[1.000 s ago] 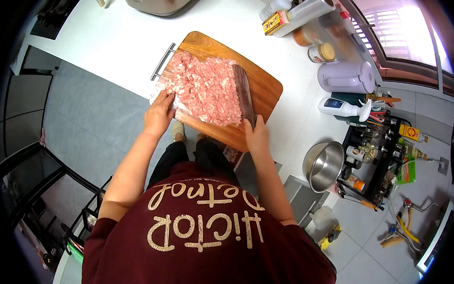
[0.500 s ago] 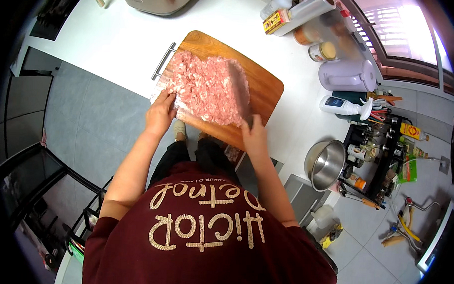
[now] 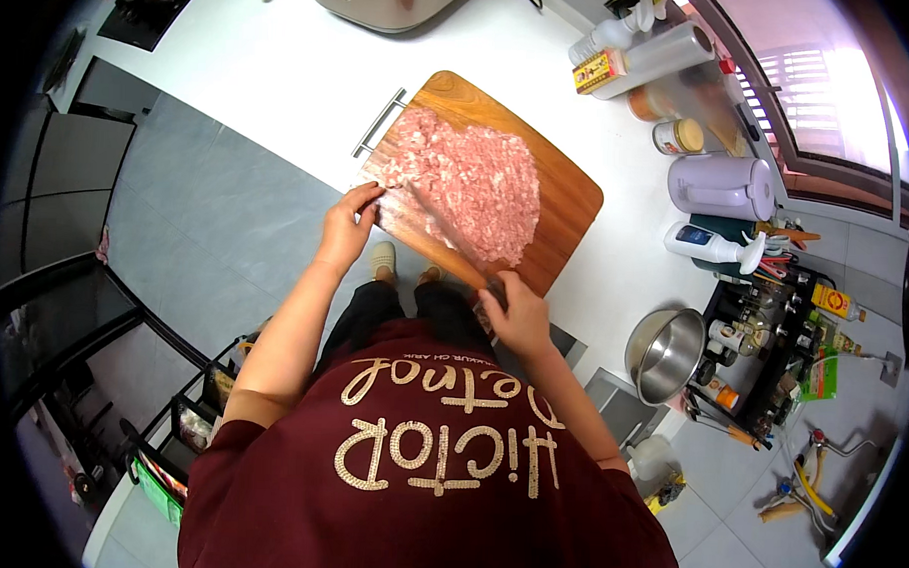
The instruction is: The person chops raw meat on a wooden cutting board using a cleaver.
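Observation:
Pink minced meat (image 3: pixel 478 185) is spread in a flat layer over a wooden cutting board (image 3: pixel 562 203) with a metal handle. My right hand (image 3: pixel 517 311) is closed round the handle of a cleaver (image 3: pixel 445 226) at the board's near edge. The blade slants to the far left along the meat's near side, its edge down by the board. At the board's left corner, my left hand (image 3: pixel 348 228) grips the rim with bent fingers, close to the blade's tip. A thin smear of meat coats the wood between that hand and the blade.
A steel bowl (image 3: pixel 664 356) stands to the right, beside a black rack (image 3: pixel 758 345) of bottles and jars. Along the window are a lilac jug (image 3: pixel 720 187), a white spray bottle (image 3: pixel 714 243) and a jar (image 3: pixel 678 137). A rice cooker (image 3: pixel 389 1) sits at the back.
The cleaver has swung from the right part of the meat to its near left side. My left hand stays at the board's corner. The whole view has shifted, so everything appears farther right.

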Demonstrator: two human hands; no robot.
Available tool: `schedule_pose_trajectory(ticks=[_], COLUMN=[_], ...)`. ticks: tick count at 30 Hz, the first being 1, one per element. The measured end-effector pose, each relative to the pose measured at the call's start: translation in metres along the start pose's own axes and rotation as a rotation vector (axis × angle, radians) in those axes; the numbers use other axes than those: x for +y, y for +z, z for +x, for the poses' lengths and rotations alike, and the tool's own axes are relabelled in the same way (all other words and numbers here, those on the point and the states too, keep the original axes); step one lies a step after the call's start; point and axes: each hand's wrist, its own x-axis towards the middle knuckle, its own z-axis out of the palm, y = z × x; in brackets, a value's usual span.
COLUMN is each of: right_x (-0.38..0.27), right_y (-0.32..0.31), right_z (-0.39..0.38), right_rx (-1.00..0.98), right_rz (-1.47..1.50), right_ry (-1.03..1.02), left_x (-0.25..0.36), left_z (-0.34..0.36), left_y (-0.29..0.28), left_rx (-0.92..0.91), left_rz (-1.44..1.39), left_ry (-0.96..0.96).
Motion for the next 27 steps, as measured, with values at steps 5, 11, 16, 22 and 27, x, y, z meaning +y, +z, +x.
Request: schedule_pose_trajectory(ticks=[5, 11, 16, 22, 27], right_x=[-0.028, -0.030, -0.037, -0.028, -0.023], right_y=[0.034, 0.062, 0.078, 0.091, 0.075], right_z=[0.010, 0.020, 0.024, 0.030, 0.028], right_rx=[-0.078, -0.102, -0.112, 0.138, 0.239], right_rz=[-0.001, -0.106, -0.182, -0.176, -0.057], right_ry=[-0.052, -0.041, 0.055, 0.090, 0.213], left_x=[-0.023, -0.025, -0.020, -0.012, -0.021], left_z=[-0.006, -0.011, -0.002, 0.014, 0.014], left_y=[-0.015, -0.032, -0.036, -0.020, -0.021], left_rx=[0.123, 0.126, 0.123, -0.045, -0.152], left_rz=[-0.215, -0.169, -0.095, 0.163, 0.321], left_ry=[-0.137, -0.184, -0.106, 0.190, 0.188])
